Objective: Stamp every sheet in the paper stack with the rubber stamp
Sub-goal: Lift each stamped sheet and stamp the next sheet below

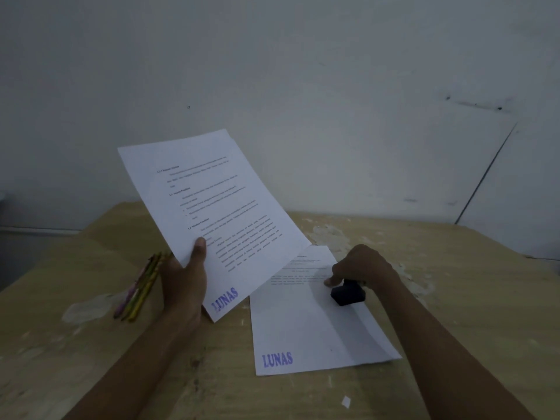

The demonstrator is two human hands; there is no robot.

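The left hand [185, 280] pinched a stamped sheet [212, 213] by its lower edge, thumb on top, and held it tilted up off the wooden surface [91, 359]; a blue "LUNAS" mark [225, 299] showed near its bottom corner. The right hand [360, 268] was curled round the black rubber stamp [348, 294], which rested on a second sheet [306, 322] lying flat on the surface. That sheet carried its own "LUNAS" imprint [277, 359] at the lower left. A few coloured pencils [139, 289] lay just beside the left hand.

Both visible sheets looked stamped, so the step in hand seemed to be clearing the finished page aside. Whether further unstamped sheets lay beneath the flat one could not be told. The next move likely called for setting the lifted sheet down apart, exposing a fresh page, and pressing the stamp squarely on it.
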